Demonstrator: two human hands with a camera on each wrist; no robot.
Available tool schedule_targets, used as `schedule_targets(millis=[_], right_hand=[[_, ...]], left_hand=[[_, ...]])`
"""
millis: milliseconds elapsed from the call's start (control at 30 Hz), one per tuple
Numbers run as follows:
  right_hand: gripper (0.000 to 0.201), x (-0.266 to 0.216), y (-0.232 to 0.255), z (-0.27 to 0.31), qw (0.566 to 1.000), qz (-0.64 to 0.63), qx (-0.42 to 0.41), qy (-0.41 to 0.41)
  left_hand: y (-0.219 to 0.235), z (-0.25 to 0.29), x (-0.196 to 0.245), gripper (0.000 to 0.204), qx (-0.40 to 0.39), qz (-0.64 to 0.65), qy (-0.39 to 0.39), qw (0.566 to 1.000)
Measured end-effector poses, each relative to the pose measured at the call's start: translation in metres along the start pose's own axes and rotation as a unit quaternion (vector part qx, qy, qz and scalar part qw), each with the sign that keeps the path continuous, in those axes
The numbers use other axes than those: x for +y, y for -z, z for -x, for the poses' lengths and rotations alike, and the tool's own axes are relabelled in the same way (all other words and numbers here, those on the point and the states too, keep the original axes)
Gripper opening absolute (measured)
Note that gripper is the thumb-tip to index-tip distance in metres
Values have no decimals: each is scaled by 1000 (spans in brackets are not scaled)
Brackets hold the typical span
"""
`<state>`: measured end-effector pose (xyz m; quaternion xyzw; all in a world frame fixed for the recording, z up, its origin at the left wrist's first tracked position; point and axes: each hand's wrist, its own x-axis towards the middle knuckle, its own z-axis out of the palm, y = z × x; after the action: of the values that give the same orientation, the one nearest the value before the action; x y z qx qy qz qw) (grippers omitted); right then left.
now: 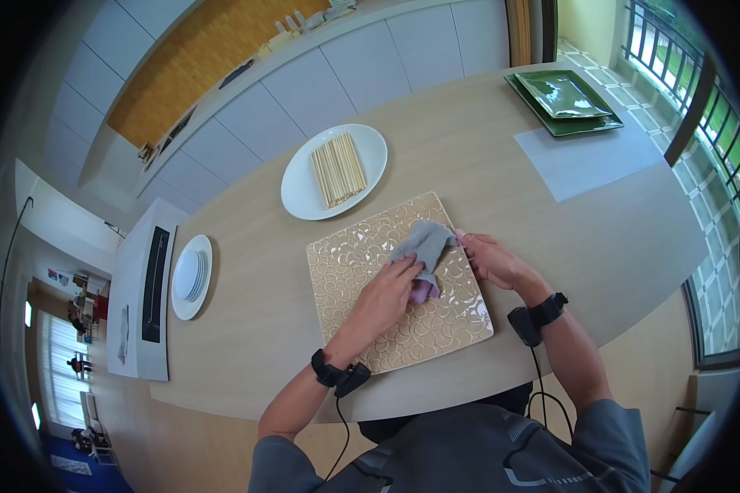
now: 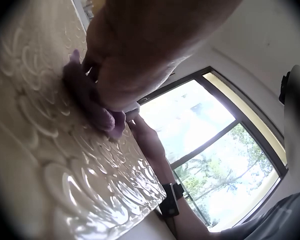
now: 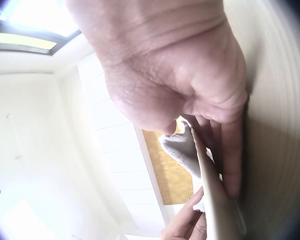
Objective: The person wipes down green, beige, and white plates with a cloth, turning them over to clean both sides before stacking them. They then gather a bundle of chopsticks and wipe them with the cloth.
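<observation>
The pale tabletop stretches beneath everything; near the person lies a tan patterned plate, nearly square with no clear long axis, its side edges slanting leftward as they run away from the body. Beyond it sits a white platter. A bunched grey and purple cloth lies on the plate's right half, its long axis running from the right rim toward the near left. The left hand presses it with extended fingers, while the right hand grips the plate's right edge, thumb above, fingers beneath
</observation>
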<state>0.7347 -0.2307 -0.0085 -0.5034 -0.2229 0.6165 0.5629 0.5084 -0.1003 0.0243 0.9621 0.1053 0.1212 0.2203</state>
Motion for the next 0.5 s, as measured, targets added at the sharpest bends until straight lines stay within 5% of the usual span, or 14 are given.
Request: schedule_targets(millis=[500], right_hand=[[36,-2,-5,4,999,50,-4,17]], left_hand=[[28,29,-18,35,-23,-44,62,997]])
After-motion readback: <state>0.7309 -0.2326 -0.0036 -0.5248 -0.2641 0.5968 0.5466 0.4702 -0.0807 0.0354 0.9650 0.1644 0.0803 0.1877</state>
